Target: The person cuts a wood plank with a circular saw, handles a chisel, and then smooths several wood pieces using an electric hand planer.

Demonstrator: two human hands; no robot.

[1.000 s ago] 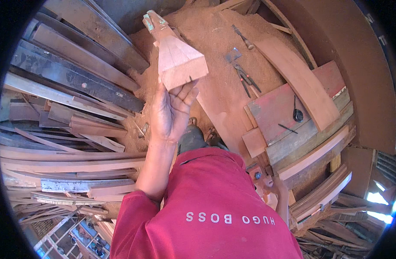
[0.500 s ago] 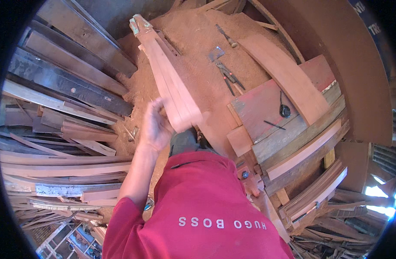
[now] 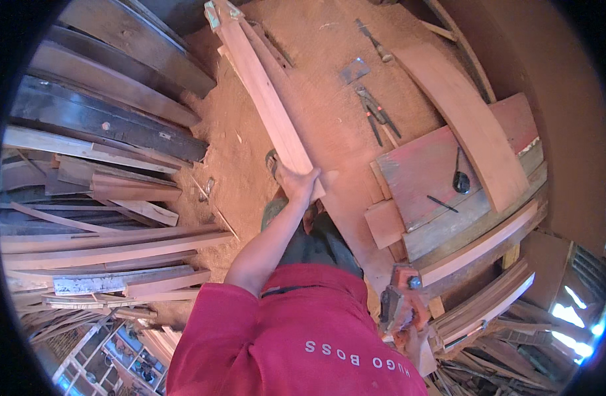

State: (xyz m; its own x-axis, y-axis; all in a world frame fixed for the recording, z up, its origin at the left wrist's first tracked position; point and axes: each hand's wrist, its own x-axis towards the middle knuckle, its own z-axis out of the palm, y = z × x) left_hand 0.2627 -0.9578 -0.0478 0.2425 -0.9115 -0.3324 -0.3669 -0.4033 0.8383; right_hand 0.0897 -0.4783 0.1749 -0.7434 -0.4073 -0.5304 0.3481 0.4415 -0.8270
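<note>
My left hand (image 3: 299, 181) grips the near end of a long pale reddish plank (image 3: 263, 99). The plank runs away from me, up and to the left, and its far end lies near the top edge over the sawdust floor (image 3: 250, 165). My left arm in a red sleeve reaches forward from below. My right hand (image 3: 414, 344) shows only partly at the lower right, next to an orange-red tool (image 3: 398, 303). Whether it holds that tool is unclear.
Stacked planks and dark beams (image 3: 98, 125) fill the left side. On the right, flat red boards (image 3: 435, 165) carry a wide curved plank (image 3: 471, 125) and a small black tool (image 3: 460, 181). Pliers (image 3: 375, 115) and a metal plate (image 3: 354, 69) lie on the sawdust. Window frames (image 3: 118, 360) lie lower left.
The plank, held up close to the camera a second ago, has swung down and away; it now stretches along the floor. My left hand has moved forward and to the right with it.
</note>
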